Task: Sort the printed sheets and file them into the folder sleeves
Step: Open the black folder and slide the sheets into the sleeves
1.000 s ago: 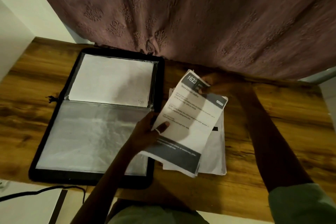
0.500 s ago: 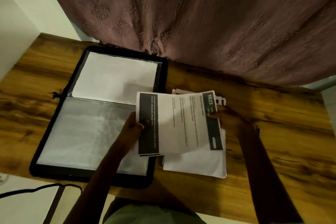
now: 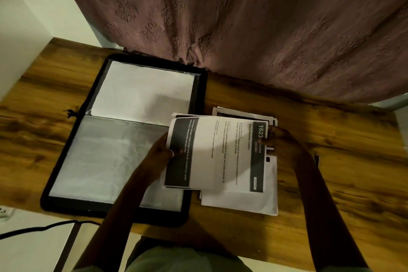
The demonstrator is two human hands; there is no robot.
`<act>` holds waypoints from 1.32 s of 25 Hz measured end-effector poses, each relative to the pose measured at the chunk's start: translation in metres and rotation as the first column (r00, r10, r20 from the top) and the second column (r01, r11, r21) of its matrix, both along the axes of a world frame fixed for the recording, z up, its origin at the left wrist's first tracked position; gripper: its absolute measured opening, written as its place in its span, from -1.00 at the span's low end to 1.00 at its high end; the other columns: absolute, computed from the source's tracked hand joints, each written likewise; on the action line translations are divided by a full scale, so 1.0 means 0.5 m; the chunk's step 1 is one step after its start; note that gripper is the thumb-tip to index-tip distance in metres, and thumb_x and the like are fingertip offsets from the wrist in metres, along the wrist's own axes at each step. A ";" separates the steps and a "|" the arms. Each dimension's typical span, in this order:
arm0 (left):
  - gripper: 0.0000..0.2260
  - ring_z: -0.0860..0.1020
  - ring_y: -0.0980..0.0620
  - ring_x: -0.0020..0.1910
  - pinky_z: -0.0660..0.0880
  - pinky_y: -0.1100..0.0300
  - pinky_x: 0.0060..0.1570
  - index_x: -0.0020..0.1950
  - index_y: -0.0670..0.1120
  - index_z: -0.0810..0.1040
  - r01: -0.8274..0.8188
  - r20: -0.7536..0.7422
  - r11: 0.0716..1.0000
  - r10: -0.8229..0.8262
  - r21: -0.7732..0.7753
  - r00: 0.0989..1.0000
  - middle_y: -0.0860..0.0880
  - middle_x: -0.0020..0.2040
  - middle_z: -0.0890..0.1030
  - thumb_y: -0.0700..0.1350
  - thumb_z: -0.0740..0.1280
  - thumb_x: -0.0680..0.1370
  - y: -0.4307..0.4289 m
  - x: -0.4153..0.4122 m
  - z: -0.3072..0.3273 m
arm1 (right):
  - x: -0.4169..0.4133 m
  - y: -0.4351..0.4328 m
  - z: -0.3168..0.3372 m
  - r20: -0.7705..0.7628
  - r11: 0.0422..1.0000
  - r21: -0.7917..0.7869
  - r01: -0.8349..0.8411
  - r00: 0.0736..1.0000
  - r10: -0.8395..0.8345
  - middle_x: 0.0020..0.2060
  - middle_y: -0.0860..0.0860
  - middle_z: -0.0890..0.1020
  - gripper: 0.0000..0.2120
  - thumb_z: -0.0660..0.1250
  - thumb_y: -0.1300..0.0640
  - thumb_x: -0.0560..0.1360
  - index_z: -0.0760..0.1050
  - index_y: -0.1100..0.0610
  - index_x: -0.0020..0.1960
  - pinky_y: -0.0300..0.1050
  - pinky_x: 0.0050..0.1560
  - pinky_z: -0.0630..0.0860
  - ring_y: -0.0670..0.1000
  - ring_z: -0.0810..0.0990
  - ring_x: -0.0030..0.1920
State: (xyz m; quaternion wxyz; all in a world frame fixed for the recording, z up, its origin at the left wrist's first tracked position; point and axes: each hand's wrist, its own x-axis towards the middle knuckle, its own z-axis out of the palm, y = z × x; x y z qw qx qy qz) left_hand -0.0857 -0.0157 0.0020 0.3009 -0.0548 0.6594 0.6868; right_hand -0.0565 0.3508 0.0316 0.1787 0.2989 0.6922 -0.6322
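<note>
Head camera shows the left hand [image 3: 157, 153] pinching the dark-banded edge of a printed sheet [image 3: 217, 152], thumb on top, while the right hand [image 3: 284, 142] pinches the opposite edge by the "1623" header. Below the right fingers lies a paper stack [image 3: 240, 201]. Under the left fingers lies the open black folder [image 3: 198, 95], its clear sleeve [image 3: 106, 157] flat on the wooden table [image 3: 342, 172].

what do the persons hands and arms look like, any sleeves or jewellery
Both forearms are bare. No watch or ring shows on the left hand or right hand. A pale green garment shows at the bottom edge.
</note>
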 end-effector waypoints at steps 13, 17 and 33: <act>-0.64 0.57 -0.14 0.17 0.52 -0.05 0.16 -0.14 -0.11 0.67 -0.032 -0.035 0.996 0.035 0.079 0.999 -0.18 0.19 0.60 -0.47 0.18 0.54 -0.014 -0.009 -0.013 | 0.083 0.027 -0.026 -0.327 0.983 -0.043 -0.178 0.932 0.155 0.11 0.14 0.67 -0.69 0.50 -0.20 0.34 0.66 0.05 -0.22 0.06 0.30 0.50 0.17 0.57 0.25; -0.51 0.55 -0.05 0.19 0.56 0.12 0.07 -0.34 -0.08 0.66 -0.041 -0.024 0.999 0.042 0.033 0.999 -0.08 0.20 0.60 -0.54 0.12 0.48 -0.015 -0.009 -0.024 | 0.096 0.046 -0.012 -0.191 0.972 0.076 -0.221 0.954 0.232 0.11 0.08 0.68 -0.83 0.36 0.20 0.52 0.64 0.12 -0.23 0.09 0.38 0.43 0.07 0.57 0.26; -0.69 0.59 -0.16 0.15 0.60 0.05 -0.09 0.36 -0.05 0.46 -0.175 0.111 0.983 0.181 -0.059 0.977 -0.14 0.19 0.57 -0.28 0.23 0.63 -0.006 0.027 0.000 | 0.054 -0.307 -0.045 -0.248 0.294 0.955 -0.033 0.454 0.856 0.20 0.07 0.64 -0.51 0.50 0.37 0.37 0.58 0.12 0.27 0.13 0.30 0.45 0.11 0.61 0.23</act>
